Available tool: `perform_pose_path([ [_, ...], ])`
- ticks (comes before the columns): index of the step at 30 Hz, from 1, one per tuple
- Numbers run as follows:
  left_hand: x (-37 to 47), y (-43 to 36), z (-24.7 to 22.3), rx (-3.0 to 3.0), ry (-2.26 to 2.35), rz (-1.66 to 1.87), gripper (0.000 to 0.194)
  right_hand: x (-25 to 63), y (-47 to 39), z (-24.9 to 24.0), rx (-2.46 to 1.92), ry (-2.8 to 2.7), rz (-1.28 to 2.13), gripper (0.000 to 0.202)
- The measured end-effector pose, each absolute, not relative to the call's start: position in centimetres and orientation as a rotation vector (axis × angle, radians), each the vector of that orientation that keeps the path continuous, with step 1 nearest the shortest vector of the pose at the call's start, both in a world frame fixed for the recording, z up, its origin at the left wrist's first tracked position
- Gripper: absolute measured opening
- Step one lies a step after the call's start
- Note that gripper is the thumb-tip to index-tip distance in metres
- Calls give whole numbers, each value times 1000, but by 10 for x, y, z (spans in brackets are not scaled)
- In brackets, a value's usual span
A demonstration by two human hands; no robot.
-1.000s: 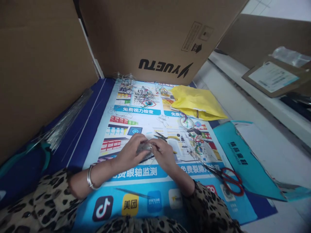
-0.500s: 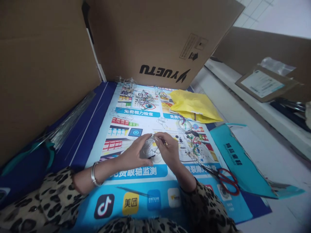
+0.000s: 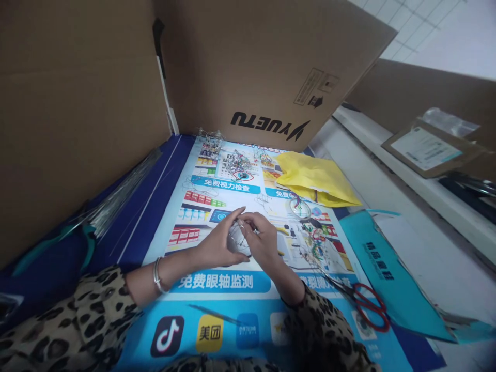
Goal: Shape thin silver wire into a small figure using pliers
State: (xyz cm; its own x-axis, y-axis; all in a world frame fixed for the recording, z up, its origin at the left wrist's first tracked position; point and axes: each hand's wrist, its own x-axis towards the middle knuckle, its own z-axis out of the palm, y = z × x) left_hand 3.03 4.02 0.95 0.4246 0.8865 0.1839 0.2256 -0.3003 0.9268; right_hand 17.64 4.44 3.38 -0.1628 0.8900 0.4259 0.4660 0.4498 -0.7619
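Note:
Between my hands is a small shape of thin bent wire (image 3: 237, 238), partly covered by my fingers. My left hand (image 3: 217, 243) curls round its left side, thumb below and fingers above. From the right, my right hand (image 3: 263, 240) pinches the wire near the top with thumb and forefinger. Right of it lies a tangle of coloured wires (image 3: 316, 242), with scissors (image 3: 370, 306) with red handles close by. A clear ring-shaped roll (image 3: 300, 208) sits farther back. More thin wire shapes (image 3: 240, 166) rest on the printed sheet (image 3: 217, 307) under my hands.
Cardboard panels (image 3: 248, 62) stand at the back and left. On the left are a bundle of straight wires (image 3: 126, 194) and a teal-handled tool (image 3: 92, 243). A yellow bag (image 3: 318, 175) and a torn teal box piece (image 3: 382, 268) lie right. A labelled packet (image 3: 422, 147) sits beyond.
My hands have drawn closer together round the wire shape, their fingertips now meeting at the top. The whole view has shifted slightly.

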Motion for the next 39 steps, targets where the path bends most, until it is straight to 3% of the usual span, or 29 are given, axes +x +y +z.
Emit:
perform_pose_path([
  [9, 25, 44, -4, 1362, 731, 1008, 96, 183, 50, 34, -1172, -1709, 718, 11],
  [15, 23, 48, -3, 678, 389, 1013, 45, 192, 51, 36, -1141, -1665, 645, 11],
  [17, 24, 49, -3, 572, 373, 938, 37, 192, 49, 39, -1120, -1635, 652, 10],
  [25, 28, 41, 0, 521, 293, 716, 27, 183, 41, 43, -1076, -1554, 707, 8],
  [34, 34, 35, 5, 663, 423, 694, 33, 180, 35, 38, -1106, -1574, 820, 12],
  [39, 45, 40, -5, 876, 513, 801, 22, 175, 30, 34, -1096, -1540, 939, 13],
])
